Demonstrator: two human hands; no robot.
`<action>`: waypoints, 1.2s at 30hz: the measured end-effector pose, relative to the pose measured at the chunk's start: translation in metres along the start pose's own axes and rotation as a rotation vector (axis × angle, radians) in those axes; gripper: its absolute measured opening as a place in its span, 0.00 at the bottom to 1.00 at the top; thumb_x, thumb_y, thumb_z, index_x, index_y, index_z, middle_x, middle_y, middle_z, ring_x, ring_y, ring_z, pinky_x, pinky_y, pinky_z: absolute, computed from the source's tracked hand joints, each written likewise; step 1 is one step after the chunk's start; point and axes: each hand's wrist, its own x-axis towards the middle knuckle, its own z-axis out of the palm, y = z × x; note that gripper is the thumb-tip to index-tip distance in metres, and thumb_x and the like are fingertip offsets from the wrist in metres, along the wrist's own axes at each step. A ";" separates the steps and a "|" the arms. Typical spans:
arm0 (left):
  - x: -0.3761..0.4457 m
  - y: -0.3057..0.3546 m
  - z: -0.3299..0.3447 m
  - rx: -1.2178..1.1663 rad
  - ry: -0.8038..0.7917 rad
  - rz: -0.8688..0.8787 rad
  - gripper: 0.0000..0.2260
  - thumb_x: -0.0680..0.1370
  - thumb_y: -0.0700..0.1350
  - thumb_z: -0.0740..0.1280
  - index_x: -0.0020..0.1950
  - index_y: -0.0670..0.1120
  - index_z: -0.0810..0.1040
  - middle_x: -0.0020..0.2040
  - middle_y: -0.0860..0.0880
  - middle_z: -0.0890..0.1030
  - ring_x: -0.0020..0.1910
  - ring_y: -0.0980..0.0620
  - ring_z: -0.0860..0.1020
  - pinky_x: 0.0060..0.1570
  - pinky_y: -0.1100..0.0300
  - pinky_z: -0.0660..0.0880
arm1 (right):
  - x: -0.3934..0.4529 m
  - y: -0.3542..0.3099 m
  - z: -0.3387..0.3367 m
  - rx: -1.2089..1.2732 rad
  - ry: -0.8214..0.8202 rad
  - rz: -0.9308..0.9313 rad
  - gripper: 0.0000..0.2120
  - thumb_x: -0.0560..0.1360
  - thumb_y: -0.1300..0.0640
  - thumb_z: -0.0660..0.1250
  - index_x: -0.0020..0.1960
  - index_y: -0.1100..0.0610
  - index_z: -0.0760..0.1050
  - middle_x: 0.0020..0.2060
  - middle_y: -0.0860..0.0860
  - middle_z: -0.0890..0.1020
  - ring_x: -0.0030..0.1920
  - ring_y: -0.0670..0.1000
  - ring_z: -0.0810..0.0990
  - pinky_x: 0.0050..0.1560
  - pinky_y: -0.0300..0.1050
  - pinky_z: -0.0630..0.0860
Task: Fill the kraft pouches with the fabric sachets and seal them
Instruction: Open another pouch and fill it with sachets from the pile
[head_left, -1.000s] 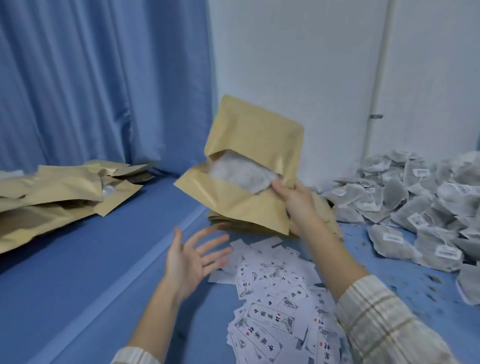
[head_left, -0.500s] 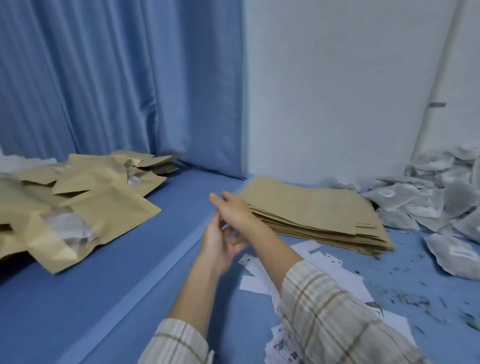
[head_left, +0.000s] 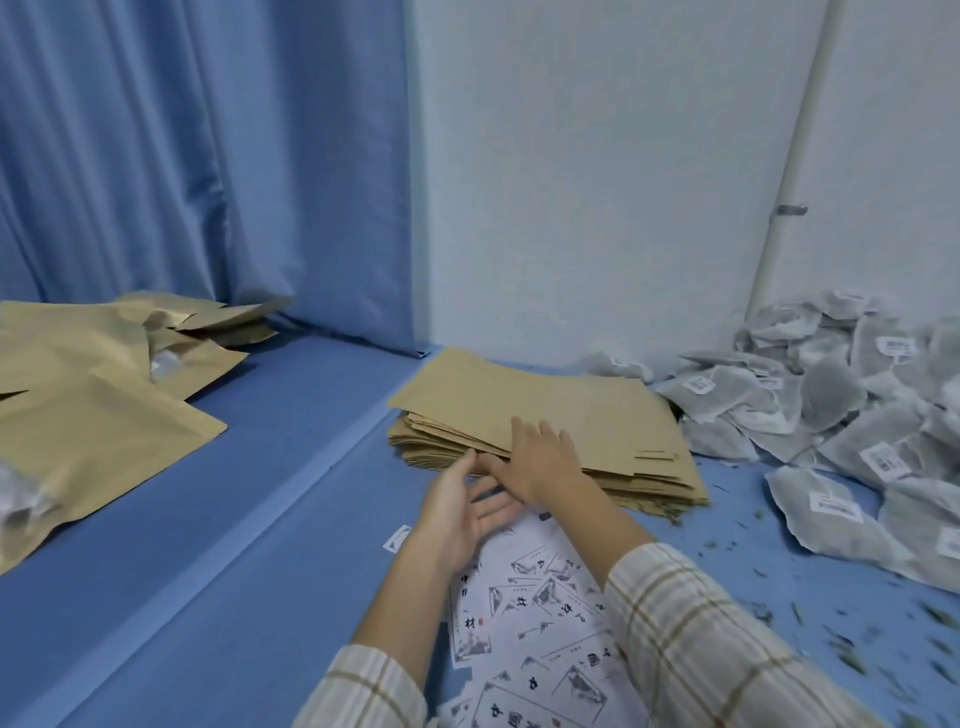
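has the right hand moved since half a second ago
Yes. The right hand has gone forward onto the stack of empty pouches; earlier it hung short of the stack's near left corner, and now its fingers lie flat on top.

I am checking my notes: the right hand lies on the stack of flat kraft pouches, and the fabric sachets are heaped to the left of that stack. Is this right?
Not quite. In the head view the fabric sachets are heaped to the right of the stack of flat kraft pouches. The right hand does lie on that stack.

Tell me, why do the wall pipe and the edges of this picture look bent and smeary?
Head view: the wide-angle lens bows the pipe and curtain; motion smears the leaf crumbs at lower right; both hands and the pouch stack stay fairly sharp under soft, even light.
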 end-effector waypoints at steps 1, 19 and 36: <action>0.001 -0.003 0.002 -0.004 0.010 -0.012 0.19 0.82 0.48 0.58 0.70 0.41 0.64 0.61 0.34 0.75 0.44 0.41 0.81 0.37 0.53 0.78 | -0.001 0.003 0.004 -0.022 -0.012 -0.003 0.32 0.76 0.37 0.52 0.72 0.57 0.57 0.67 0.55 0.70 0.69 0.55 0.63 0.69 0.54 0.57; -0.068 -0.010 0.026 -0.071 -0.012 0.259 0.11 0.76 0.28 0.55 0.57 0.33 0.67 0.52 0.30 0.75 0.45 0.32 0.81 0.38 0.47 0.81 | -0.133 0.048 -0.013 0.120 0.916 -0.601 0.16 0.59 0.70 0.78 0.45 0.60 0.84 0.38 0.54 0.85 0.38 0.52 0.84 0.32 0.43 0.80; -0.151 -0.037 0.023 1.827 0.295 0.977 0.39 0.73 0.32 0.60 0.76 0.61 0.50 0.77 0.42 0.51 0.74 0.39 0.51 0.71 0.44 0.49 | -0.219 0.050 -0.089 1.633 0.391 0.249 0.08 0.77 0.58 0.64 0.44 0.59 0.80 0.43 0.58 0.84 0.41 0.54 0.84 0.37 0.44 0.80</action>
